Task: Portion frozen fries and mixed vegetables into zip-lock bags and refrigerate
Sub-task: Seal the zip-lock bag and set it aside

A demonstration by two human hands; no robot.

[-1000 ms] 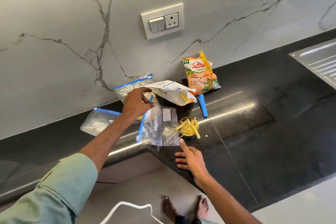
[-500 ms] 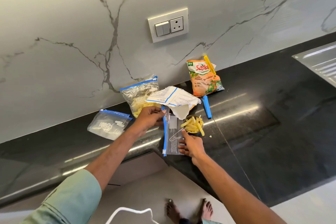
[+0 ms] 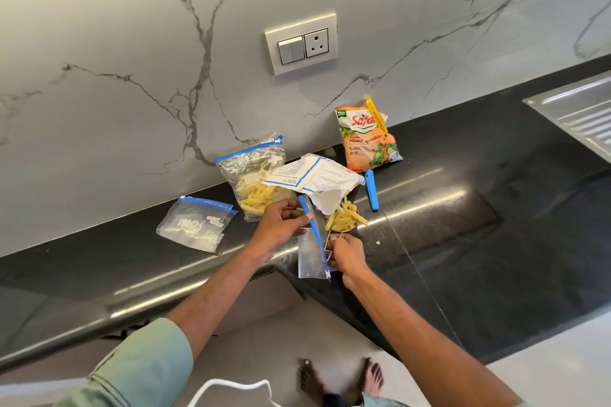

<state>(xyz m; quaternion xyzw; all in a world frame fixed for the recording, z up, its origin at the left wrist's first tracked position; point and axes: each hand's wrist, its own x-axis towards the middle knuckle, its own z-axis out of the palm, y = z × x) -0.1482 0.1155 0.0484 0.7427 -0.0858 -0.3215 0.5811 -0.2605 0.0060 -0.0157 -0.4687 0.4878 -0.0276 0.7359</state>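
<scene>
Empty zip-lock bag (image 3: 310,253), frame centre at counter (image 3: 463,241) edge, blue mouth pinched by left hand (image 3: 281,225); right hand (image 3: 347,254) grasping wire handle of fries-filled scoop (image 3: 344,220); step judged fries portioning; next, spread mouth, tip scoop in.

A grey marble wall (image 3: 99,26) with dark veins rises behind a glossy black counter (image 3: 496,258). A pale switch plate (image 3: 301,43) on the wall carries two switches and a round-pin socket. A ribbed steel drainboard (image 3: 582,109) sits at the far right. A blue clip (image 3: 372,190) lies on the counter. Below, a white cord (image 3: 231,385) loops over the light floor (image 3: 264,340).
</scene>
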